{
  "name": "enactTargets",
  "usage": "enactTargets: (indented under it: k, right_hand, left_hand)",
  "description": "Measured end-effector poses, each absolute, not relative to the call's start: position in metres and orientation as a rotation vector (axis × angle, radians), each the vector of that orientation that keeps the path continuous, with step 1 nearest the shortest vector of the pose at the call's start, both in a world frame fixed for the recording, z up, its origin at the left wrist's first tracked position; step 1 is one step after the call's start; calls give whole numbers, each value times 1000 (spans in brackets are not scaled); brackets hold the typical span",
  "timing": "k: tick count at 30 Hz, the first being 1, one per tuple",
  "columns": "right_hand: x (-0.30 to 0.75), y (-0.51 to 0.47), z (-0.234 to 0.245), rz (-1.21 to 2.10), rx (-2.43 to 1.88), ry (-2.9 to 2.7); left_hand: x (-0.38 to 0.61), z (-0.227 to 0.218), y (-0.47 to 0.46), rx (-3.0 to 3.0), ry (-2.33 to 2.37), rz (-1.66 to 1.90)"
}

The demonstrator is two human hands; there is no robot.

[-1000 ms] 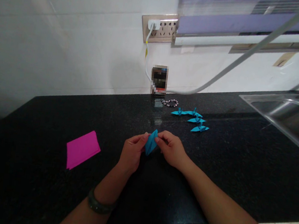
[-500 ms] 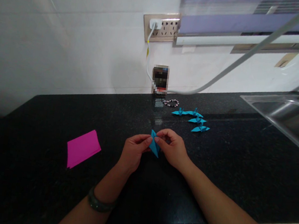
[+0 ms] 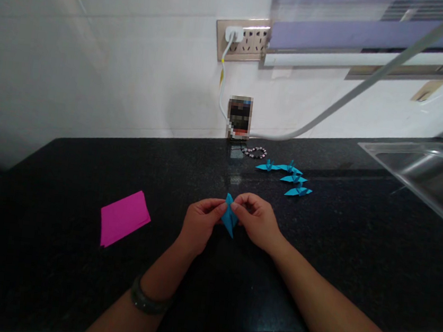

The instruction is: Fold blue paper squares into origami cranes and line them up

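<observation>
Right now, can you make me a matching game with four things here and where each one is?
Things:
1. folded blue paper
2. pink paper
3. bead bracelet
4. white plug

Places:
A. in the wall socket
B. pinched between the left hand and the right hand
C. flat on the counter, left of both hands
D. at the back of the counter, near the small blue cranes

Pairs: 1-B, 2-C, 3-D, 4-A.

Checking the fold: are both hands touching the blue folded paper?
Touching. Head view: left hand and right hand pinch the blue folded paper between them.
</observation>
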State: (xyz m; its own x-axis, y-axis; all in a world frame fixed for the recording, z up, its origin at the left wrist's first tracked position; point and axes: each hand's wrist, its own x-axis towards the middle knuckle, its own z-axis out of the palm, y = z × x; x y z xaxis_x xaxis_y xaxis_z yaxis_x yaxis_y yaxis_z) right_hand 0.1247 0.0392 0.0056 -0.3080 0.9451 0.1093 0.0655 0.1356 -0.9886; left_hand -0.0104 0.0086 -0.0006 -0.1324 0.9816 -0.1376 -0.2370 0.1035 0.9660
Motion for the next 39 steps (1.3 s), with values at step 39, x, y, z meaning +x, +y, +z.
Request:
enactTargets:
  k: [39]
  right_hand:
    - [121,28,2,619,-949,-1907]
  left_hand:
    - [-8,6,7,940,1229,1368]
